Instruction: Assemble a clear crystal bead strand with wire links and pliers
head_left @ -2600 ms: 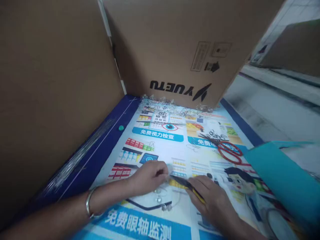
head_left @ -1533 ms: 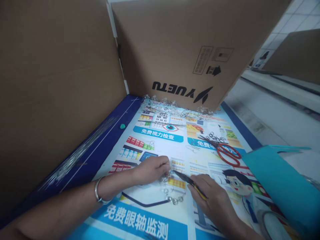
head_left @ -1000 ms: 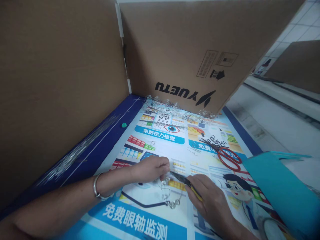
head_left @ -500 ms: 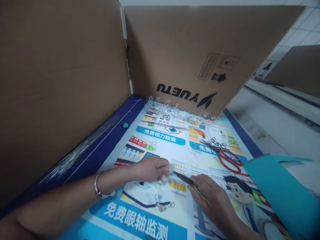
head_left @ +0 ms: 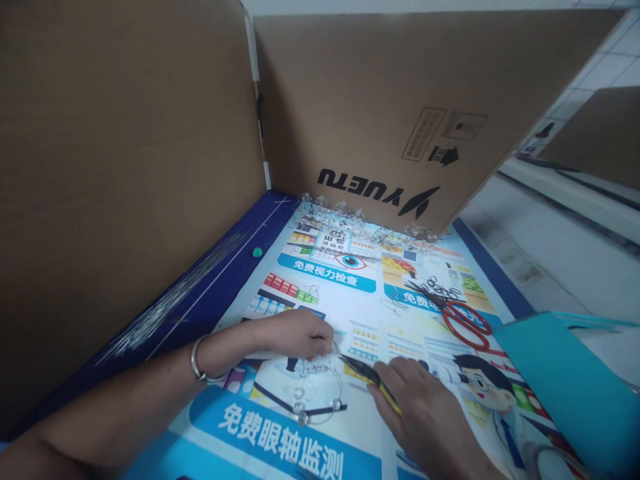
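My left hand [head_left: 304, 335], with a silver bangle on the wrist, is closed in a pinch on a thin wire piece strung with clear beads [head_left: 301, 408]. The wire hangs below the fingers in a rough loop. My right hand [head_left: 423, 410] is wrapped round pliers [head_left: 361, 368] with dark jaws and yellow-and-black handles. Their tips point left, close to the wire end by my left fingertips; whether the jaws grip it I cannot tell. Red-handled scissors [head_left: 467, 325] lie beyond my right hand, beside a small heap of dark rings [head_left: 443, 288].
Cardboard panels [head_left: 125, 147] wall the left and back. Many clear beaded pieces [head_left: 340, 217] lie along the back panel. A bundle of thin wires [head_left: 170, 300] rests on the blue strip at left, near a green lump [head_left: 257, 253]. A teal folder-like object [head_left: 560, 380] stands at right.
The plier tips have shifted slightly left and down relative to the printed sheet. The beaded wire has swung into a wider loop. The whole view has moved a little.
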`<state>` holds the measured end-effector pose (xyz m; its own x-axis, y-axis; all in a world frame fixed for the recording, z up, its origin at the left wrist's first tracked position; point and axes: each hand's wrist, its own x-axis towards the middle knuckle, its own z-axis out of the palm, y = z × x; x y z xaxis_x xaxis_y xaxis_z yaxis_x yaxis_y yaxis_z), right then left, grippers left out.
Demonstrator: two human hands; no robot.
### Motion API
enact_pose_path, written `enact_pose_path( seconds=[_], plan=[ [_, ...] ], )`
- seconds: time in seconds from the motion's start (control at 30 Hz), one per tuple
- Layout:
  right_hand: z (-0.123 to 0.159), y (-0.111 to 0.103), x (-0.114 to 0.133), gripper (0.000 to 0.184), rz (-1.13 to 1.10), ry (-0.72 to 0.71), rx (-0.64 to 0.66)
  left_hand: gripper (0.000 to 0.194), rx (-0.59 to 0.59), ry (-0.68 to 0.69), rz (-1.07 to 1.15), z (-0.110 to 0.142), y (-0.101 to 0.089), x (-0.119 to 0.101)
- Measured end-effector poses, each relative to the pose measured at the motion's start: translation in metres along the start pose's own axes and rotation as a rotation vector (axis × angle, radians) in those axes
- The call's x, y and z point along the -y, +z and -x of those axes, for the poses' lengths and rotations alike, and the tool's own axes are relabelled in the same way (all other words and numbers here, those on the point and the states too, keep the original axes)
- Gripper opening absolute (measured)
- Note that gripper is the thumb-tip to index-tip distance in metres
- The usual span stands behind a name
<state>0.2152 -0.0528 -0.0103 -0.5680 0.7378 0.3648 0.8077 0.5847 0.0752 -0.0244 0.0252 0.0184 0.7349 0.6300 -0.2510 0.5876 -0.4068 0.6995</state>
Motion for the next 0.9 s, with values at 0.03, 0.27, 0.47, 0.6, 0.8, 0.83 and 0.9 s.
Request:
enact_pose_path(
  seconds=[0.03,0.27,0.47,0.6,0.8,0.83,0.9],
  plan=[
    [0.000,0.001,0.001,0.025,0.022,-0.007,0.000,0.015,0.001,0.003,-0.008,0.000,0.000,0.000],
    [0.004,0.011,-0.004,0.026,0.033,0.013,-0.006,0.014,-0.038,0.022,-0.042,0.000,0.003,0.003],
    [0.003,0.005,-0.017,0.019,-0.300,0.223,0.135,0.009,-0.190,-0.027,0.015,-0.002,0.011,0.006],
    [-0.005,-0.009,-0.017,0.019,-0.639,0.309,0.251,0.020,-0.236,0.025,0.215,-0.005,0.016,0.006],
    [-0.007,-0.018,-0.009,0.025,-0.763,0.329,0.280,0.033,-0.204,0.121,0.316,-0.003,0.022,0.004],
    [-0.005,-0.018,-0.010,0.024,-0.760,0.315,0.280,0.035,-0.215,0.126,0.310,-0.002,0.021,0.003],
    [-0.003,-0.017,-0.014,0.020,-0.751,0.295,0.285,0.035,-0.250,0.148,0.238,0.000,0.018,-0.001]
  ],
)
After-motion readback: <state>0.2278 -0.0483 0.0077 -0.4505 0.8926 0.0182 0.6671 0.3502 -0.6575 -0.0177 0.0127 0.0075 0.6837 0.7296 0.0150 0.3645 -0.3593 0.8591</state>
